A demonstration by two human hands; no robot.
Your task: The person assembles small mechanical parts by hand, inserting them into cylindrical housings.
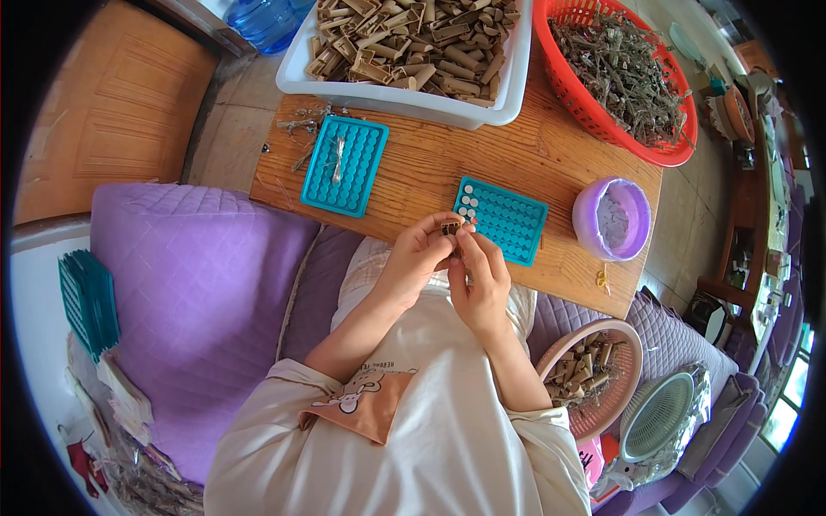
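At the front edge of the table, my left hand pinches a small brown curved piece, which looks like a short half-tube. My right hand has its fingers closed on the same piece from the other side. The fingers partly cover it, so its lower part is hidden. Just beyond my right hand lies a teal tray with round hollows. Several white discs sit in the hollows at its left end.
A second teal tray carries a pale bundle of thin strands. Behind stand a white tub of brown pieces and a red basket of dry stems. Rightward are a purple bowl, yellow scissors and a pink basket.
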